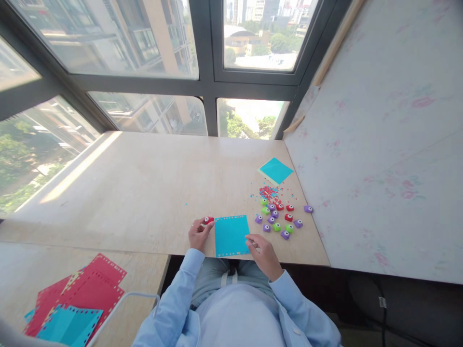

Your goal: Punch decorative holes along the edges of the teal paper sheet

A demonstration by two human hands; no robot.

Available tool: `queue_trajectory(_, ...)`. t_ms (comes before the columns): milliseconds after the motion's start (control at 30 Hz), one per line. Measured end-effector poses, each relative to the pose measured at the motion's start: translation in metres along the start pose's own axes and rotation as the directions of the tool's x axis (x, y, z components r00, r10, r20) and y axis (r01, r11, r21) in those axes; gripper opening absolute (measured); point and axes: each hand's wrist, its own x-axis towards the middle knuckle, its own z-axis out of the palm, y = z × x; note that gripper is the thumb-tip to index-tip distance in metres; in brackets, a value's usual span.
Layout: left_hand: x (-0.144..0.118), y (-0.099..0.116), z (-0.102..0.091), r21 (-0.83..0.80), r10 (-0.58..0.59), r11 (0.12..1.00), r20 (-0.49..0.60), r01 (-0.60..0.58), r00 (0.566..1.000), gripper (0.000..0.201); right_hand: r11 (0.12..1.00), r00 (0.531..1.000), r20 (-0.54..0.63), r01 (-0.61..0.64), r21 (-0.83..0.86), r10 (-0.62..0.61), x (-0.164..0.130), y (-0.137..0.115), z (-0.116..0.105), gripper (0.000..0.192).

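Two hands work at the blue paper sheet (pixel 232 235) (thin, floppy, best held by its edge): the left hand (pixel 198 233) pinches a red paper punch (pixel 209 220) at its left edge, the right hand (pixel 263 250) presses fingertips on its right edge.

Paper sheet (pixel 232 235) lies on the tabletop (pixel 144 193) at its near edge, between the hands: left hand (pixel 198 234) at its left edge holding a small punch (pixel 209 220), right hand (pixel 261 250) on its right near corner. Cluster of punches (pixel 278 219) just right of the sheet; paper bits (pixel 269 193) behind them; second sheet (pixel 276 170) further behind. Stack of sheets (pixel 77 299) far left on a lower surface.
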Motion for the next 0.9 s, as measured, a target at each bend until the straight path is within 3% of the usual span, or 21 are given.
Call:
queue_trajectory(200,-0.034,0.031,0.007,-0.192,-0.103,0.976,0.020,0.105,0.994,0.048,0.993,0.996,0.083,0.025,0.112,-0.035,-0.003,-0.020,0.012,0.031)
queue_trajectory(367,-0.069,0.054,0.027,-0.166,-0.106,0.972,0.328,0.167,0.939,0.041,0.987,0.994,0.089,0.048,0.156,-0.063,-0.003,-0.038,0.013,0.039)
queue_trajectory(633,-0.068,0.053,0.040,-0.065,-0.105,0.986,0.468,0.152,0.877,0.041,0.986,0.987,0.004,0.162,-0.045,-0.162,0.000,-0.031,0.002,0.032)
queue_trajectory(800,-0.072,0.050,0.049,-0.070,-0.086,0.988,0.512,0.141,0.855,0.042,0.991,0.994,-0.024,0.102,-0.082,-0.105,-0.001,-0.020,-0.003,0.028)
queue_trajectory(900,-0.071,0.045,0.049,-0.044,-0.053,0.994,0.588,0.097,0.807,0.042,0.998,0.997,-0.061,0.035,-0.042,-0.038,0.000,-0.015,-0.004,0.026)
